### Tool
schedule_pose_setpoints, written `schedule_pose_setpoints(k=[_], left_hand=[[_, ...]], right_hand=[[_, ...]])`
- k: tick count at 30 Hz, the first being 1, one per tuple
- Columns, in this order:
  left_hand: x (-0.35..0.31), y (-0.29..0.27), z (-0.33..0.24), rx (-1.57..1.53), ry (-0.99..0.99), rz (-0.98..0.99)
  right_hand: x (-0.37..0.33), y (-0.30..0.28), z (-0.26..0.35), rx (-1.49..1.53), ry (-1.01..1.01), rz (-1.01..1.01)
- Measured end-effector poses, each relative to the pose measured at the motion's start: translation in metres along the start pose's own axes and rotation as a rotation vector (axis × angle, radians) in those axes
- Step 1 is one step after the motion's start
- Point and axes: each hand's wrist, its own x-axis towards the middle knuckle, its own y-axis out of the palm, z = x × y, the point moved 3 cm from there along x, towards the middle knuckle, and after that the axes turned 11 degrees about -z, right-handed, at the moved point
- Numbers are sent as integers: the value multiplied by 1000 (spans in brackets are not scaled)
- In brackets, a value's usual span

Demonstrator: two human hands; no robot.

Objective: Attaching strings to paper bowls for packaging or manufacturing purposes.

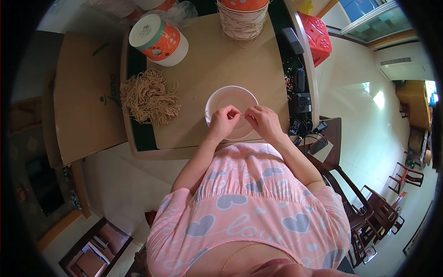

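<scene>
A white paper tub [232, 93] stands open side up near the table's front edge, right before me. Over its mouth my left hand [224, 122] and my right hand [264, 122] meet, thumbs and forefingers pinched. Between the two pinches runs a short bit of thin brownish twine [242, 115]. Both hands are closed, and how the twine joins the tub is too small to make out. To the left lies a loose, tangled bundle of beige twine [150, 97].
Upside-down stacked orange-and-white tubs [167, 42] stand at the far left. Another tub stack [243, 23], hung with twine loops, is at the back. Black power adapters [302, 102] and cables line the right edge. A large cardboard box [87, 97] adjoins the left side; a red stool [316, 38] stands beyond.
</scene>
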Motion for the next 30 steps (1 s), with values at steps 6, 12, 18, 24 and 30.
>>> schedule_pose_setpoints(k=[6,12,18,24,30], left_hand=[[-1,-5,1,-38,9,-8],[-3,-7,5,-135,-38,37],[-4,-5,-5,-325,-194,107],[-5,-5,-11,-284,-134,64],[-4,-4,-8,-227,-111,47]], right_hand=[[-1,1,-2,-4,3,7],[-2,-6,11,-20,67,14],[3,-10,16,70,-2,-64],[2,-8,12,74,-3,-100],[5,-9,15,126,29,-113]])
